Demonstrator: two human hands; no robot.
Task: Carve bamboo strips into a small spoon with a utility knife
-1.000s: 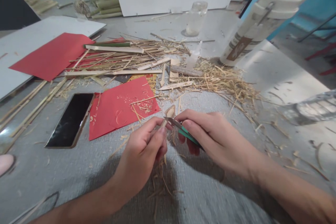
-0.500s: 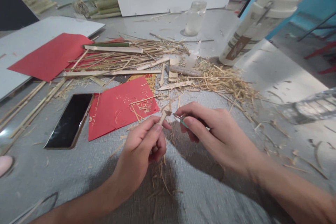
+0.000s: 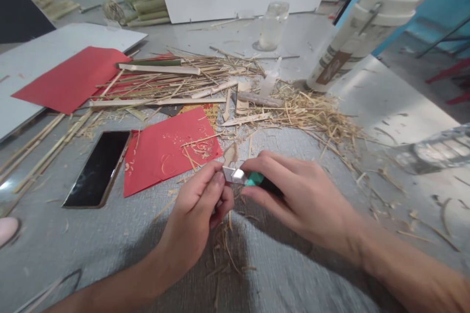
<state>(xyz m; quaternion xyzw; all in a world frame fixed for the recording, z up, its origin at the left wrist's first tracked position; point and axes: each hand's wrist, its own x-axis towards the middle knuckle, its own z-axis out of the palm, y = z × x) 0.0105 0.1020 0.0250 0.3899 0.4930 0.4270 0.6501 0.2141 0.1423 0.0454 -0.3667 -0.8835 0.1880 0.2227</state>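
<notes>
Pinched in my left hand point(image 3: 201, 200) is a small pale piece of carved bamboo or wood point(image 3: 230, 154), its wider end sticking up past the fingertips. My right hand point(image 3: 297, 195) grips a craft knife point(image 3: 254, 179) with a green and black handle. The knife's silvery blade end lies across the piece, close to my left thumb. Beyond the hands is a red paper sheet point(image 3: 169, 151) sprinkled with shavings. Thin shavings also lie on the grey surface below my hands.
A phone point(image 3: 97, 168) lies at the left. Behind are straw and thin sticks point(image 3: 316, 112), a small glue bottle point(image 3: 270, 78) and a glass jar point(image 3: 273, 27). A large white tumbler point(image 3: 363, 34) stands at the right, near a clear plastic bottle point(image 3: 440, 149).
My right hand has turned and moved slightly left and down, bringing the knife's blade across the carved piece. My left hand keeps its hold, almost in place.
</notes>
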